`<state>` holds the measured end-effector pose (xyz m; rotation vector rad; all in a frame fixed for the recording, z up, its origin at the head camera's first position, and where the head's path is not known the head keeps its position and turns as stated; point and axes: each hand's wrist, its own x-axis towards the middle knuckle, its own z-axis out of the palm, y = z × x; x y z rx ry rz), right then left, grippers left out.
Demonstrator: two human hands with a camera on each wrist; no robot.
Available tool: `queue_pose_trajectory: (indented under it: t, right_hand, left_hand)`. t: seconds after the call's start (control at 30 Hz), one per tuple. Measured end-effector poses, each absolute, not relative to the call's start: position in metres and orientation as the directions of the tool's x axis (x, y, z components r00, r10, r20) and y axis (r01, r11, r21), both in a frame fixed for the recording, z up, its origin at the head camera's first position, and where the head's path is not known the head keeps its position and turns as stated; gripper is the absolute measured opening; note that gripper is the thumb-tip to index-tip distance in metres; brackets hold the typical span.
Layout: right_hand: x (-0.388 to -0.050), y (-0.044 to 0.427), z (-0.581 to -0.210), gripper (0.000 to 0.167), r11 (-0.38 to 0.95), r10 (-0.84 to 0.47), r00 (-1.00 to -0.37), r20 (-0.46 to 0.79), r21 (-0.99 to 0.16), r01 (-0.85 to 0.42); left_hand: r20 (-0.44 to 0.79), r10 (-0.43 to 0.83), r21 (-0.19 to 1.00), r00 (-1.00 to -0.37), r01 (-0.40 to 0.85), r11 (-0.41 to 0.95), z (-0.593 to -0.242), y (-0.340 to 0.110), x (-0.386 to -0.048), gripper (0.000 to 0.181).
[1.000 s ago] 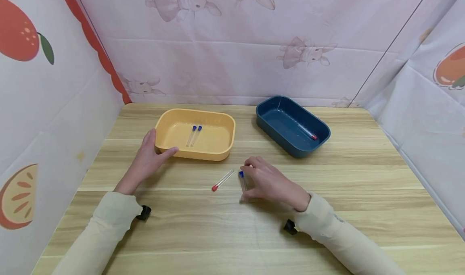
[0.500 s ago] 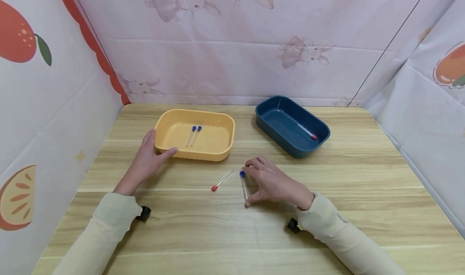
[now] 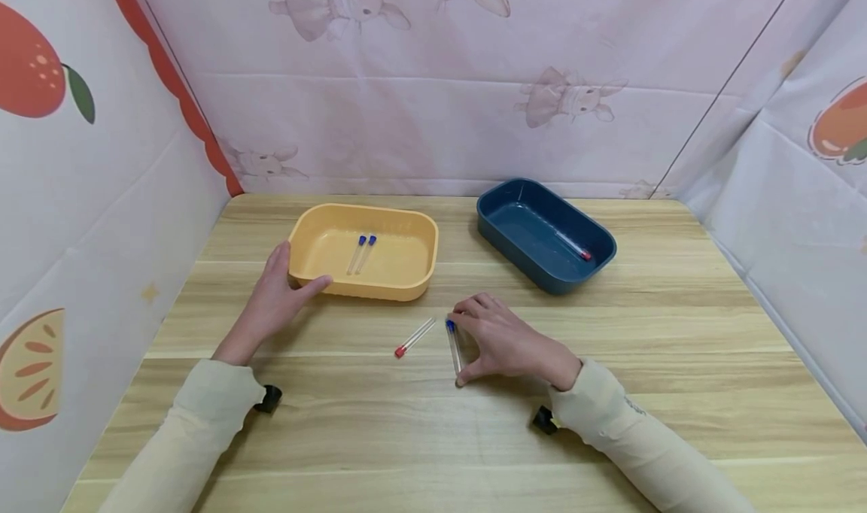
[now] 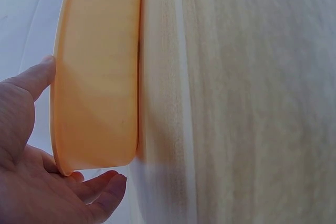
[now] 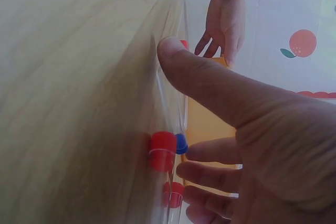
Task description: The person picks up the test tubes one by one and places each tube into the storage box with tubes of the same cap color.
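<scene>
At the left corner of the yellow box (image 3: 366, 290), my left hand (image 3: 271, 302) holds the rim, thumb on the near side and fingers on the left end; the left wrist view also shows this hand (image 4: 31, 145) gripping the box (image 4: 97, 77). My right hand (image 3: 511, 344) spans a clear blue-capped tube (image 3: 454, 350) on the table, fingertips at its cap and thumb at the other end. In the right wrist view, two red caps (image 5: 163, 150) lie beside the blue cap (image 5: 181, 144); the palm hides them from the head view.
A red-capped tube (image 3: 415, 338) lies between the hands. Two blue-capped tubes (image 3: 366, 253) lie in the yellow box. The dark blue box (image 3: 521, 253) at the back right holds a red-capped tube (image 3: 584, 254). Printed cloth (image 3: 433, 122) hangs behind the table.
My right thumb has slid slightly towards me along the table since a second ago, and the fingertips have shifted slightly back to the blue cap. My left hand and both boxes stay put.
</scene>
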<state>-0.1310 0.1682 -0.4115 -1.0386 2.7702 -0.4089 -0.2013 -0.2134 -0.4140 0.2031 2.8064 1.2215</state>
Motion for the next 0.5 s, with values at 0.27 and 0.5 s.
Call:
queue_pose_trajectory:
  t: [0.27, 0.5]
  right_hand:
    - [-0.1335, 0.1671, -0.4128, 0.094, 0.741, -0.647, -0.758, -0.080, -0.298, -0.602]
    - [-0.1355, 0.1669, -0.4149, 0.092, 0.737, -0.648, -0.759, -0.063, -0.306, -0.603]
  left_hand:
    - [-0.012, 0.149, 0.735, -0.989, 0.092, 0.672, -0.4135, -0.2127, -0.2008, 0.110]
    - [-0.025, 0.141, 0.736, -0.990, 0.077, 0.673, -0.4138, -0.2123, -0.2016, 0.110]
